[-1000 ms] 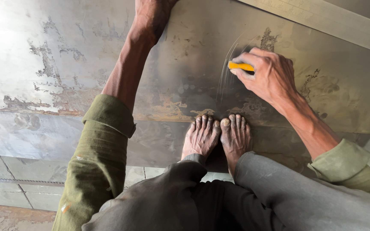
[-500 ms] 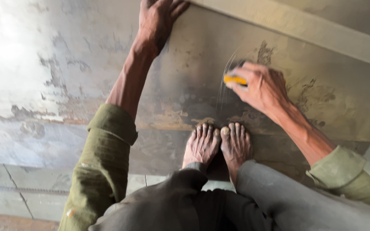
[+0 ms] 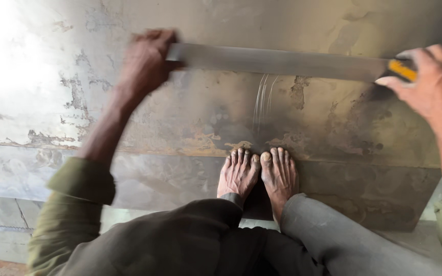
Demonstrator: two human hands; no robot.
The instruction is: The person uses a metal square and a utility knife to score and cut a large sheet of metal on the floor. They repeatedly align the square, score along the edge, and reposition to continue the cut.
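I squat barefoot on a large rusty steel sheet. My left hand grips the left end of a long flat metal straightedge that lies across the sheet. My right hand is at the straightedge's right end and holds a small yellow marking tool; it also seems to press on the bar. Several thin scratched lines run down the sheet below the middle of the straightedge. My two feet rest on the sheet's near part.
The sheet's near edge steps down to a lower plate and a pale tiled floor at the lower left. Bright glare washes out the sheet's upper left. My green sleeves and dark trousers fill the bottom of the view.
The straightedge has come down from the far edge onto the sheet, with both hands now on it. My right hand moved right, away from the scratched lines. The view shifted forward.
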